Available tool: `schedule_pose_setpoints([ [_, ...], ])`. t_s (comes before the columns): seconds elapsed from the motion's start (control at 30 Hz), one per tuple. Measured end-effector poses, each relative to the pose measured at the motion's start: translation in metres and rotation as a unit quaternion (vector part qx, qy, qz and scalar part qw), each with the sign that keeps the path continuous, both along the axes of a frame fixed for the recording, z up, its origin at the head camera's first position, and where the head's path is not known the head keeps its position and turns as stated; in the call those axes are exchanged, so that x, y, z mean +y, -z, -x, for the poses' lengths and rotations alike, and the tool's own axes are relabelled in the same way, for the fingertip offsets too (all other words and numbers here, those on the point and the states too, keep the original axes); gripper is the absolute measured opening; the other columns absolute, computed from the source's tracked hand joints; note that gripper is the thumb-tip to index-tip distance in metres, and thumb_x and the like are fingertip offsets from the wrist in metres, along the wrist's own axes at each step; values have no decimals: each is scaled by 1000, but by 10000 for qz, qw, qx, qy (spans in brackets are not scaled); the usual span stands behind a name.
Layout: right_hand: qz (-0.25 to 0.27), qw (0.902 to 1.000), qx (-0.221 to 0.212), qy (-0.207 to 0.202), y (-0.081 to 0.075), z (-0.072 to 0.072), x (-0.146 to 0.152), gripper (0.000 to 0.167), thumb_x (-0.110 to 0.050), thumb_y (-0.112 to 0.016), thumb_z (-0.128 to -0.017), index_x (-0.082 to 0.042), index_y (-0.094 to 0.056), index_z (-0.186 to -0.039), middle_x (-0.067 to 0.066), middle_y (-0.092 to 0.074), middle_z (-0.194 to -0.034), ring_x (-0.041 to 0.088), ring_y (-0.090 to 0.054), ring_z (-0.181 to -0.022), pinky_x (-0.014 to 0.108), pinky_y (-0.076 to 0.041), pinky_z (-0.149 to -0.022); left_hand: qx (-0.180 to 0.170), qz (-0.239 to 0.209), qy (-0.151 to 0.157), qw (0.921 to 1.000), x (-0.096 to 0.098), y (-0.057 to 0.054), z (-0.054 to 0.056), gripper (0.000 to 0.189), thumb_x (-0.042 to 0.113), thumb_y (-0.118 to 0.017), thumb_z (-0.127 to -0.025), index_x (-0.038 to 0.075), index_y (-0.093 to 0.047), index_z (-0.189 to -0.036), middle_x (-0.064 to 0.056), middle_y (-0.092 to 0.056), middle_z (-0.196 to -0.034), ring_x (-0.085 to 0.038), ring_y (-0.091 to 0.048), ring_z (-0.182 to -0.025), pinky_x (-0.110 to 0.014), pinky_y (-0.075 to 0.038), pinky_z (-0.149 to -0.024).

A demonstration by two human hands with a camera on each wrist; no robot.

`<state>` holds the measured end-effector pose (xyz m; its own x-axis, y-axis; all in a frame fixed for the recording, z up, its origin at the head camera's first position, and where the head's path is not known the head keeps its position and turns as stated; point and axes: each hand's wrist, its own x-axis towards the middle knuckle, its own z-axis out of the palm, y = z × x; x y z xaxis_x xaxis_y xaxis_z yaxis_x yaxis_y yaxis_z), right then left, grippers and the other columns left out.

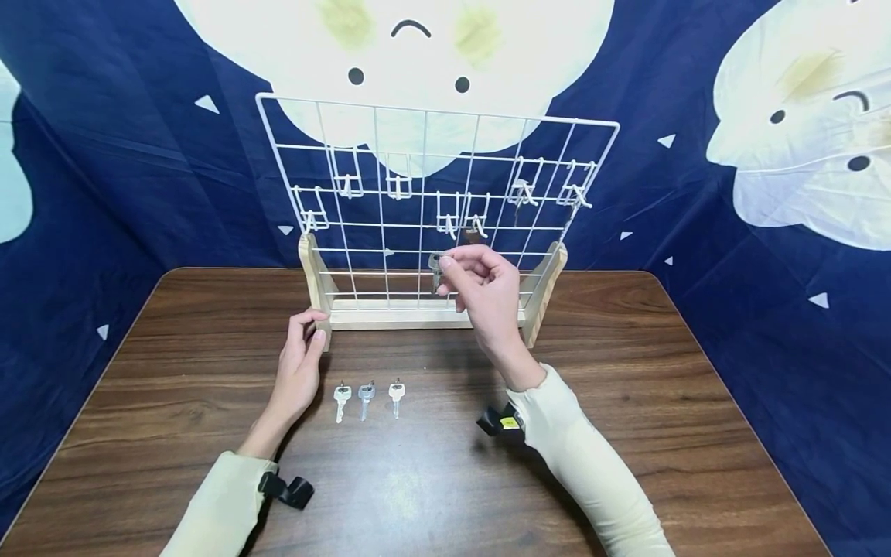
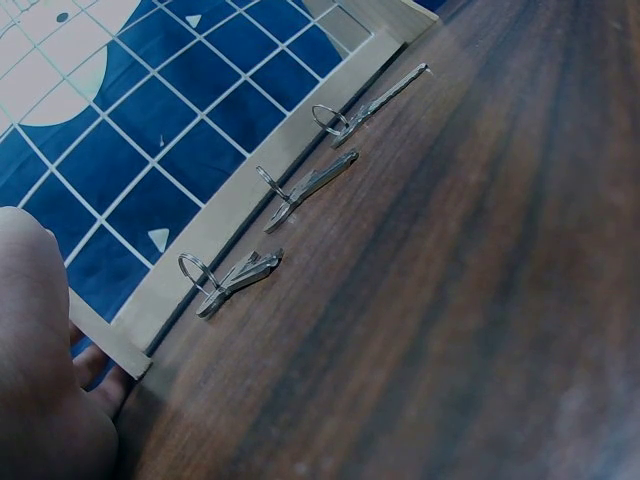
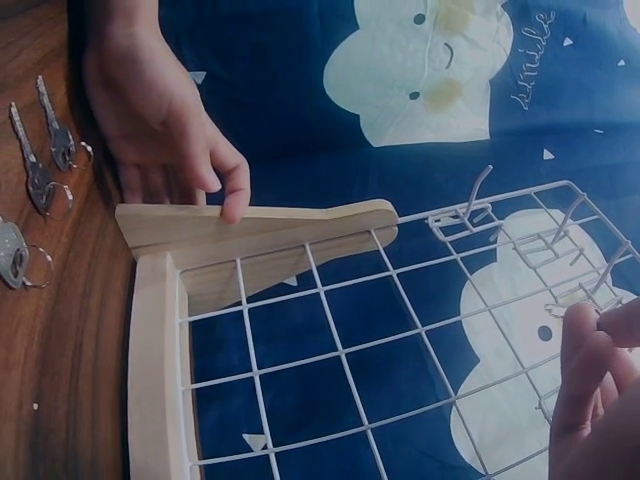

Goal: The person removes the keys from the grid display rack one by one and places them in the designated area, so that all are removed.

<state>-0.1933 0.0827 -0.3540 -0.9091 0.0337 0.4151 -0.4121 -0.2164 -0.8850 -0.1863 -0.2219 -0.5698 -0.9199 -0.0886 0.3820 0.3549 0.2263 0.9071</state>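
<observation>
Right grip (image 1: 489,290) pinching key (image 1: 435,264), blade down, before wire rack (image 1: 425,111); left grip (image 1: 298,371) clasping wooden end (image 1: 315,275); three keys (image 1: 366,393) nearby, well inside tabletop (image 1: 668,433) edges.

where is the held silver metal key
In the head view, near centre, the key is pinched by the right hand in front of the white wire grid.

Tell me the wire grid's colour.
The wire grid is white; the head view shows it best.

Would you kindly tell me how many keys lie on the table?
3, in a row before the rack: left key, nearest the left hand; middle key; right key, farthest from it.
</observation>
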Motion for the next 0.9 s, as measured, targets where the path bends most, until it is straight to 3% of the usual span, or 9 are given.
schedule_pose_setpoints([
  [0.23, -94, 9998, -133, -66, 5, -1, 1, 16, 5, -72, -98, -10, -75, -94, -5, -73, -74, 7, -67, -58, 16, -42, -44, -1, 12, -16, 10000, 1, -2, -1, 31, 17, -50, -118, 6, -54, -147, -3, -55, -159, -15, -48, -155, -21, -34, -128],
  [0.4, -104, 9997, -181, -93, 8, -2, 3, 15, 5, -72, -98, -9, -75, -94, -5, -72, -75, 5, -66, -58, 17, -43, -44, 12, 3, -27, 10000, 2, -3, -1, 31, 15, -50, -118, 6, -54, -147, -4, -55, -159, -13, -49, -153, -20, -35, -126],
  [0.63, -73, 9996, -226, -174, 12, -2, 4, 26, 7, -68, -96, -17, -75, -89, -4, -70, -73, 7, -63, -57, 16, -43, -46, 0, 30, -73, 10000, 2, -4, -1, 31, 12, -49, -117, 6, -54, -147, -5, -54, -160, -12, -50, -152, -19, -36, -125],
  [0.9, -169, 9993, -284, -162, 17, -2, 7, 18, 7, -66, -94, -8, -75, -93, -3, -70, -72, 9, -63, -57, 17, -44, -46, 5, 18, -46, 10000, 2, -3, -1, 31, 12, -49, -117, 6, -54, -147, -4, -54, -160, -13, -50, -153, -21, -36, -126],
])
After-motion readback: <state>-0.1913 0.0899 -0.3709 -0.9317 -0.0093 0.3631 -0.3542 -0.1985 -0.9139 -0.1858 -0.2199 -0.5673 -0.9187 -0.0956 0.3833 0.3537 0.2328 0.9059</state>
